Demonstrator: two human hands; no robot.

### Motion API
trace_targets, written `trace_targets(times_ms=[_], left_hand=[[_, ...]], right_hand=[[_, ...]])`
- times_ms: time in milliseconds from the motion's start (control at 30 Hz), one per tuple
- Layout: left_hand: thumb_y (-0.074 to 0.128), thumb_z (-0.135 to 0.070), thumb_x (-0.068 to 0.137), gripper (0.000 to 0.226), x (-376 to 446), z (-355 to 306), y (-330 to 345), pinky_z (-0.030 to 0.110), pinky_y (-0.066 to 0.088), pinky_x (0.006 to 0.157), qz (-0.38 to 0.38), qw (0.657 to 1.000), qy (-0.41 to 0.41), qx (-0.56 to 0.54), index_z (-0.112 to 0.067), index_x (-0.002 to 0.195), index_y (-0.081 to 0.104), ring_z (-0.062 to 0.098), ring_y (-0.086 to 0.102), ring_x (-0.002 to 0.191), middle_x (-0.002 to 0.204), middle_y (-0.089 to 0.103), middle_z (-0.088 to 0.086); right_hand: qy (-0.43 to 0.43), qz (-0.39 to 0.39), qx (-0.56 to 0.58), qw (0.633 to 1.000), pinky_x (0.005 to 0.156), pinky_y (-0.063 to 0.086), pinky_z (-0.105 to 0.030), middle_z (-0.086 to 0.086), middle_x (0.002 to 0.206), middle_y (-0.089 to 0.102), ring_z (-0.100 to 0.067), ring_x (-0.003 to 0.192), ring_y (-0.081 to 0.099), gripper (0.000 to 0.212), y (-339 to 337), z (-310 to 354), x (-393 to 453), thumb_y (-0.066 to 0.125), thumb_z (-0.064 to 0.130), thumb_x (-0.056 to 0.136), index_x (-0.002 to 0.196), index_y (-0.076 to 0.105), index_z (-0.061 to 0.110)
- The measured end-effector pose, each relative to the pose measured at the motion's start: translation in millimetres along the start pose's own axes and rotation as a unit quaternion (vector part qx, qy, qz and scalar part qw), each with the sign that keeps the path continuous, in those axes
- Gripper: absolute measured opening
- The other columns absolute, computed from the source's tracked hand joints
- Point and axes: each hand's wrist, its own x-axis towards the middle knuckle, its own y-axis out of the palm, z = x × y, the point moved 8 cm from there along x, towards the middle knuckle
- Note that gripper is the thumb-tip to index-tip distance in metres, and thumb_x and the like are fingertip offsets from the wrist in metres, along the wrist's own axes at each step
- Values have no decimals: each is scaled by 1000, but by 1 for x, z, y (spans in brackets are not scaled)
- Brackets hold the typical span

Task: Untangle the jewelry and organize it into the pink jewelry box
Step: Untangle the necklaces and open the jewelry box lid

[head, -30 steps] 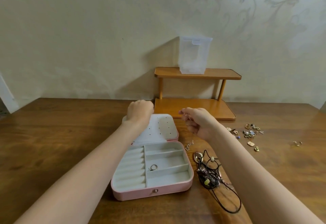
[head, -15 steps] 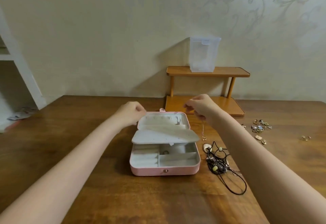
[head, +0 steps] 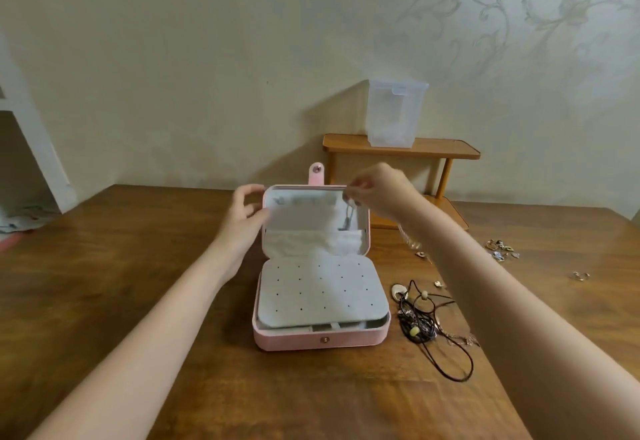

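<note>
At box lid [head: 316, 217], left hand [head: 244, 219] open; right hand [head: 379, 193] pinches chain [head: 348, 217].

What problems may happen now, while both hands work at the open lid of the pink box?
The thin chain hanging in the lid may slip from the right hand and catch. The right forearm passes just above the tangled necklaces and loose pieces, so it may sweep them across the table.
</note>
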Motion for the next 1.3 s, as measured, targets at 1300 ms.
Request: trace_targets(times_ms=[1300], left_hand=[[67, -4, 83, 34, -49, -38, 31, 22, 48, 68, 112, 975, 159, 109, -29, 91, 45, 19, 59, 85, 90, 62, 7]], right_hand=[[-160, -34, -197, 967, 67, 41, -29, -6, 98, 65, -32, 99, 52, 19, 26, 73, -45, 57, 26, 91, 104, 70, 22]])
